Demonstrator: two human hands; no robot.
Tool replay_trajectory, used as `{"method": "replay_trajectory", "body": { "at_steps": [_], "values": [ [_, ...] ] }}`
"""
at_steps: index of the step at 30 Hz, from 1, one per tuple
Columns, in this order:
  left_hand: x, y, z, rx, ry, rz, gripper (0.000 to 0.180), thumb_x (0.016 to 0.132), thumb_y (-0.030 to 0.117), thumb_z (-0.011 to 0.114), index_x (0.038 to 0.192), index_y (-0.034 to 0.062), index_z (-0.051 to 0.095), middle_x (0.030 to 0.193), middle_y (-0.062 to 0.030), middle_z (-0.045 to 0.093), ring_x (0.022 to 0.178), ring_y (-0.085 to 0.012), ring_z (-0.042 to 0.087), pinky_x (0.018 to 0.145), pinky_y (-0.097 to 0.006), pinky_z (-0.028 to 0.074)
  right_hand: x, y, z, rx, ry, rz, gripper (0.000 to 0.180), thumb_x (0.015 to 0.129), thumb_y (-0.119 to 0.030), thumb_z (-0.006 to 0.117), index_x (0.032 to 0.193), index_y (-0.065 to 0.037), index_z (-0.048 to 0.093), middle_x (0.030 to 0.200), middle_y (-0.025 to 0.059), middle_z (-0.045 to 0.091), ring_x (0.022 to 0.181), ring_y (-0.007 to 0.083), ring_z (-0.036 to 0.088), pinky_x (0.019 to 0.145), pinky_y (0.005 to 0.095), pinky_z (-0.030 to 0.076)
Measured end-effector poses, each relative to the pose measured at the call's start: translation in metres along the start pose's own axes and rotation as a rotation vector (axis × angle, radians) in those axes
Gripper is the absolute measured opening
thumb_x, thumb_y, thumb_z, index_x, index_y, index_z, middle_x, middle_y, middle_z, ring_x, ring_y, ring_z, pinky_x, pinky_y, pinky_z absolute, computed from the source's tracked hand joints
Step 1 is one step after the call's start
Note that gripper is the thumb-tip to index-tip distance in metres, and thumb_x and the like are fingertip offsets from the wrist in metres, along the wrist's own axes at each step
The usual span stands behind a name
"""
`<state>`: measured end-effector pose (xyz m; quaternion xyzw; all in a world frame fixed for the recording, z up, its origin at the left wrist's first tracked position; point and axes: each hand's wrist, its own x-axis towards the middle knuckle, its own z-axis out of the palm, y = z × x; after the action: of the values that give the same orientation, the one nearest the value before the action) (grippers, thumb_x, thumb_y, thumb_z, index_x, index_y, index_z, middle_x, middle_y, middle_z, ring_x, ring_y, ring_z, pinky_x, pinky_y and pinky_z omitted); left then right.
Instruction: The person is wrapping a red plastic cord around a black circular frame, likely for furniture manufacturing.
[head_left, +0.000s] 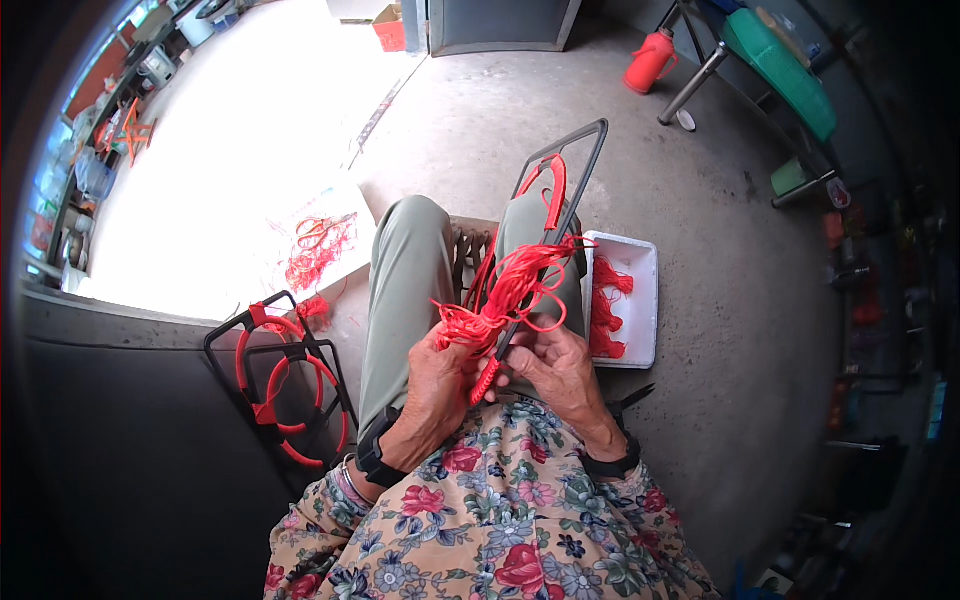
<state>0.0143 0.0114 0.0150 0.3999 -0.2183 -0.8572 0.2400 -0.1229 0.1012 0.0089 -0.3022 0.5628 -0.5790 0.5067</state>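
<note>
1. Red cord [505,295] sits in a messy bunch right above your hands, over your lap, with loops sticking out to the right.
2. Your left hand [440,385] is curled tight around the bottom of the red cord bunch, so it is holding the cord.
3. Your right hand [555,370] pinches the dark metal frame [570,195] and the cord at the same spot, with its fingers closed on them.
4. That frame is a long, thin wire shape. It goes up from your hands, leans over your right knee and ends out past it, above the floor.
5. One side of the frame already has red cord wound around it, near the top.
6. You sit on a small wooden stool [470,245], which shows between your green trouser legs.
7. A white foam box [640,290] lies on the concrete floor [700,300] just beside your right leg. More red cord pieces [605,310] lie inside it.
8. Two finished frames [285,385] with red rings lean near your left leg, touching each other.
9. A loose pile of red cord [320,250] lies on the bright floor, well apart from your hands.
10. A red jug [650,60] stands far off, near a table leg.
11. You wear a dark band on each wrist.
</note>
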Motion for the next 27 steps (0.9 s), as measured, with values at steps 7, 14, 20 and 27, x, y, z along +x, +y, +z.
{"method": "replay_trajectory", "body": {
  "at_steps": [7, 14, 20, 27],
  "values": [
    [-0.002, -0.014, -0.007, 0.060, -0.026, -0.091, 0.013, 0.089, 0.001, 0.057, 0.102, -0.0003, 0.059, 0.078, -0.0121, 0.066, 0.055, -0.0219, 0.066, 0.039, -0.028, 0.052, 0.006, 0.017, -0.001, -0.021, 0.115, -0.036, 0.041, 0.082, -0.018, 0.075, 0.115, -0.003, 0.054, 0.098, 0.0030, 0.064, 0.087, 0.0094, 0.060, 0.076, 0.0265, 0.051],
    [0.001, -0.016, -0.018, 0.413, -0.214, -0.083, 0.018, 0.091, 0.001, 0.055, 0.107, -0.0011, 0.063, 0.083, -0.0132, 0.069, 0.066, -0.0184, 0.067, 0.050, -0.028, 0.055, -0.011, 0.029, -0.006, -0.283, 0.240, -0.052, 0.039, 0.080, -0.023, 0.076, 0.105, 0.001, 0.058, 0.087, 0.0103, 0.066, 0.078, 0.0164, 0.065, 0.071, 0.0307, 0.052],
    [-0.002, -0.017, -0.019, 0.383, -0.375, -0.176, 0.021, 0.089, -0.003, 0.049, 0.106, -0.0016, 0.062, 0.087, -0.0089, 0.068, 0.074, -0.0135, 0.066, 0.063, -0.027, 0.057, -0.020, -0.003, -0.013, -0.424, 0.157, 0.035, 0.032, 0.078, -0.019, 0.073, 0.098, 0.003, 0.061, 0.085, 0.0133, 0.067, 0.077, 0.0233, 0.066, 0.071, 0.0354, 0.052],
    [-0.005, -0.010, -0.015, 0.190, -0.396, -0.253, 0.019, 0.089, 0.000, 0.052, 0.108, -0.0006, 0.056, 0.091, -0.0105, 0.066, 0.074, -0.0140, 0.066, 0.061, -0.026, 0.055, -0.029, -0.035, -0.050, -1.081, 0.013, -0.242, 0.020, 0.072, -0.010, 0.066, 0.089, 0.000, 0.060, 0.084, 0.0142, 0.058, 0.082, 0.0321, 0.058, 0.075, 0.0402, 0.046]
  ]
}}
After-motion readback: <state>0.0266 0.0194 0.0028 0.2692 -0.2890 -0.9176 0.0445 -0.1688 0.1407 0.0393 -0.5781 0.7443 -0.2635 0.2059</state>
